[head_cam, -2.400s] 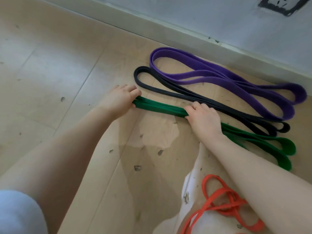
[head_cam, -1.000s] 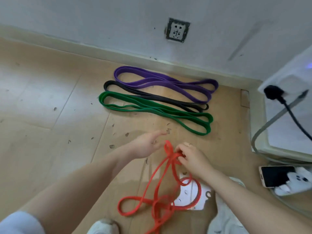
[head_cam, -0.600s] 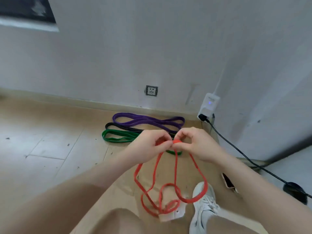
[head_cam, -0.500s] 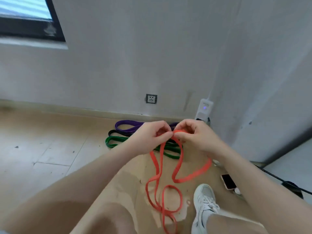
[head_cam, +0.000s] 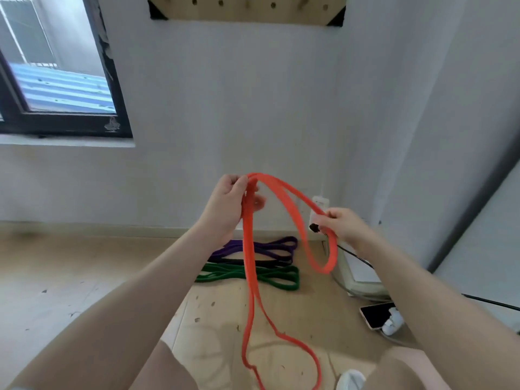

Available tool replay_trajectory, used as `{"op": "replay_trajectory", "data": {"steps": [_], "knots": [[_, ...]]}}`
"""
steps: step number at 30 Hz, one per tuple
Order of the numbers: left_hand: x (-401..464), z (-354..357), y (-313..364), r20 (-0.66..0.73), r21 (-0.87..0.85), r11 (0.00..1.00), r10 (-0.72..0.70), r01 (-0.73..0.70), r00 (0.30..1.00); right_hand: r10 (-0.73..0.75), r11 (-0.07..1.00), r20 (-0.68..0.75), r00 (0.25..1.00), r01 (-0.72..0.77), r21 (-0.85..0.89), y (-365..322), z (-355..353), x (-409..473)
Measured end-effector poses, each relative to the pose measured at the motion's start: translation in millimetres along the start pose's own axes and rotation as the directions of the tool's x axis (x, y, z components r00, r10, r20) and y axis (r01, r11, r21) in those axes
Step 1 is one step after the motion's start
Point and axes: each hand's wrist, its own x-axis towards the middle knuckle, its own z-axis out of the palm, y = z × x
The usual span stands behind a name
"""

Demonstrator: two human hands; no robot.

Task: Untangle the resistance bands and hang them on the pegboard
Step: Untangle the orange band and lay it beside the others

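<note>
The orange band [head_cam: 249, 249] is a flat, narrow rubber loop of bright orange-red colour, and it is held up in the air in front of the white wall [head_cam: 239, 108]. The left hand [head_cam: 229, 205] grasps it at the top, with the fingers curled around the doubled strands. From there two strands hang straight down, and the lower part makes a wide loop near the floor [head_cam: 56, 277]; whether it touches the floor is not clear. The right hand [head_cam: 342, 225] pinches another part of the same band, which arches from the left hand over to it and then drops in a short loop below it.

On the floor by the wall lie three other bands, each laid out in long flat folds, side by side: the purple band [head_cam: 267, 246] nearest the wall, the black band [head_cam: 270, 262] in the middle and the green band [head_cam: 253, 274] closest to the person.

The wooden pegboard [head_cam: 244, 8] is fixed high on the wall, only its lower part in view, with round holes and a few pegs.

A small pale emblem shows on the corner of the dark window frame [head_cam: 112, 125], too small to read. No other writing can be read.
</note>
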Motion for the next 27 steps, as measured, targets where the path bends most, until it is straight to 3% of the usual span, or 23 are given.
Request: {"op": "replay_trajectory", "data": {"steps": [2, 3, 6, 8, 9, 11, 13, 15, 19, 23, 27], "knots": [[-1, 1, -7, -0.01, 0.016, 0.999, -0.043, 0.043, 0.999, 0.205, 0.875, -0.007, 0.979, -0.18, 0.45, -1, 1, 0], [0, -1, -13, -0.022, 0.057, 0.996, -0.067, 0.068, 0.998, 0.23, 0.811, -0.024, 0.973, -0.178, 0.558, -5, 0, 1], [3, -19, -37, -0.081, 0.42, 0.891, -0.152, 0.172, 0.985, 0.095, 0.809, -0.093, 0.991, -0.022, 0.587, -30, -1, 0], [0, -30, -48, -0.091, 0.637, 0.744, -0.187, 0.201, 0.978, -0.069, 0.868, -0.019, 0.997, 0.069, 0.492, -52, 0, -12], [-2, -32, -51, -0.073, 0.664, 0.727, -0.174, 0.178, 0.982, -0.153, 0.92, 0.068, 0.986, 0.117, 0.374, -62, 4, -20], [-9, -27, -49, 0.034, 0.603, 0.793, -0.128, 0.082, 0.991, -0.229, 0.973, 0.252, 0.94, 0.221, 0.061, -72, 17, -33], [-18, -15, -44, 0.171, 0.521, 0.853, -0.079, -0.022, 0.982, -0.261, 0.959, 0.322, 0.91, 0.282, -0.019, -77, 33, -39], [-26, -5, -43, 0.237, 0.409, 0.91, -0.033, -0.069, 0.971, -0.324, 0.945, 0.268, 0.907, 0.325, 0.042, -79, 42, -40], [-34, 2, -45, 0.172, 0.136, 0.989, 0.041, -0.065, 0.984, -0.369, 0.921, 0.14, 0.919, 0.382, -0.081, -79, 37, -35], [-35, 7, -54, 0.197, 0.26, 0.939, 0.177, -0.226, 0.964, -0.317, 0.947, 0.21, 0.925, 0.322, 0.013, -65, 35, -33], [-36, 12, -63, 0.18, 0.244, 0.957, 0.117, -0.159, 0.977, -0.316, 0.935, 0.178, 0.932, 0.273, 0.226, -56, 33, -31]]}}
